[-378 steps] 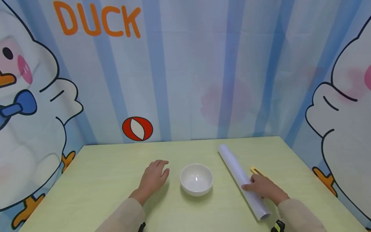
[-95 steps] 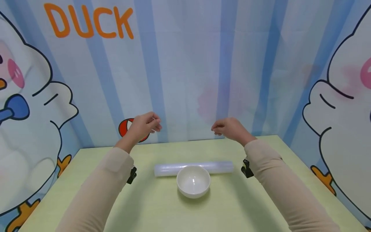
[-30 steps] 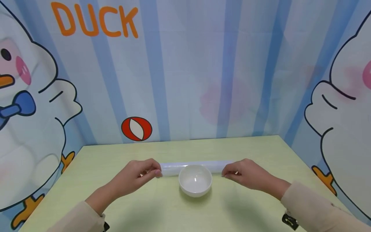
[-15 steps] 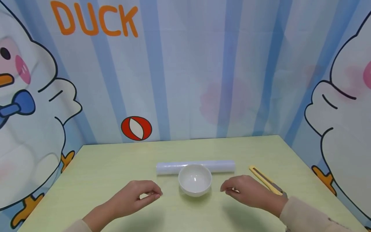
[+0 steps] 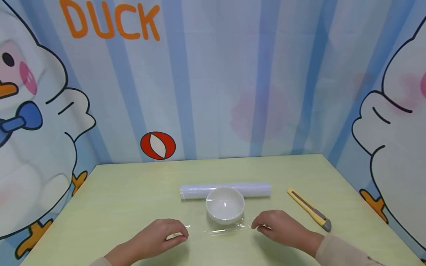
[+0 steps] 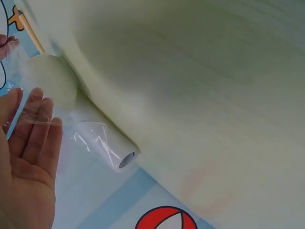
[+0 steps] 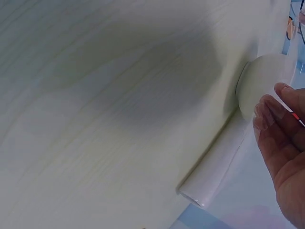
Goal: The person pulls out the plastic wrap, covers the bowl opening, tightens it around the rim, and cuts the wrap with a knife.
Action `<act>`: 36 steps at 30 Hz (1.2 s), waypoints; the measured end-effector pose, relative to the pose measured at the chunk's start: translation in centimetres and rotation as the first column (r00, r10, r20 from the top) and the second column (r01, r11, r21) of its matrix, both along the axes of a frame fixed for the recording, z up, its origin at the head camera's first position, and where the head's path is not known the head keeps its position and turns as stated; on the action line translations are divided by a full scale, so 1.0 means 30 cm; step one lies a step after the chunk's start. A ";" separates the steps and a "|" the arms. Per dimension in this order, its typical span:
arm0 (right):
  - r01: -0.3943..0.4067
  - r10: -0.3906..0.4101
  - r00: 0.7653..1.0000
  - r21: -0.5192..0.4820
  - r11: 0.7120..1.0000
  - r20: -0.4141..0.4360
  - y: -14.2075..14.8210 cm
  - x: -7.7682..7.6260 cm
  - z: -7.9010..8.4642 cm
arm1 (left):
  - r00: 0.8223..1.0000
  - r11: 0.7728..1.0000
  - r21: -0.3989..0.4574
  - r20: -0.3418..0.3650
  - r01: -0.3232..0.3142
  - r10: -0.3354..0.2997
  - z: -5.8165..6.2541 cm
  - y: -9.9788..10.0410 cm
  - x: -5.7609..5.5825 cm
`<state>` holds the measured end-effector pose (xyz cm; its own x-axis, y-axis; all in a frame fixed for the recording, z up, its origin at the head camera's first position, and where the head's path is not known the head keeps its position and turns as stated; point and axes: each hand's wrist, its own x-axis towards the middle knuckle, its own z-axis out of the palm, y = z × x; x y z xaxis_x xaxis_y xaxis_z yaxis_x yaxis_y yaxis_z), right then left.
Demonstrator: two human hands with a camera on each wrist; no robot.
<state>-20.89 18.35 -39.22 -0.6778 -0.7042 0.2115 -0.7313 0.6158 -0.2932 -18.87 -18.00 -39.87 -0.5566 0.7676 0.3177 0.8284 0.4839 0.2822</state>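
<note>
Between my two hands stretches a sheet of clear cling film (image 5: pixel 226 232), drawn from its roll (image 5: pixel 257 189) over the white bowl (image 5: pixel 225 204). My left hand (image 5: pixel 158 236) pinches the film's near left corner between thumb and fingers. At the near right corner, my right hand (image 5: pixel 283 227) pinches it the same way. Behind the bowl, the roll lies crosswise on the table. In the left wrist view, film hangs off the roll's end (image 6: pixel 112 145) and runs to the fingers. The bowl (image 7: pixel 262 81) stands upright past the right fingertips in the right wrist view.
A yellow utility knife (image 5: pixel 309 210) lies to the right, beyond my right hand. The pale green table (image 5: pixel 133 192) ends at a blue striped curtain (image 5: pixel 219 92) printed with ducks and a red ball.
Earlier the roll lay slanted at the right; it now lies behind the bowl. From the roll's near side, both hands have drawn the film toward me, past the bowl. The knife has come into view.
</note>
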 end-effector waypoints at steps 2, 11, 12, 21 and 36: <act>0.006 -0.006 1.000 -0.012 1.000 0.013 0.000 -0.003 -0.012 | 0.999 1.000 0.001 -0.030 0.010 -0.010 -0.016 0.001 -0.011; 0.039 -0.031 0.994 -0.078 0.996 0.109 0.012 -0.023 -0.043 | 0.988 0.999 0.038 -0.155 0.016 -0.010 -0.061 0.016 -0.046; 0.049 -0.037 0.990 -0.093 0.994 0.134 0.013 -0.025 -0.046 | 0.989 1.000 0.030 -0.146 0.005 0.000 -0.063 0.017 -0.048; 0.125 -0.078 0.973 -0.216 0.968 0.215 -0.005 -0.048 -0.096 | 0.981 0.973 -0.120 -0.023 -0.196 0.194 -0.067 0.055 -0.063; 0.461 -0.442 0.885 -0.152 0.874 0.145 -0.091 -0.042 -0.132 | 0.943 0.951 -0.089 -0.187 -0.296 0.276 -0.080 0.120 -0.103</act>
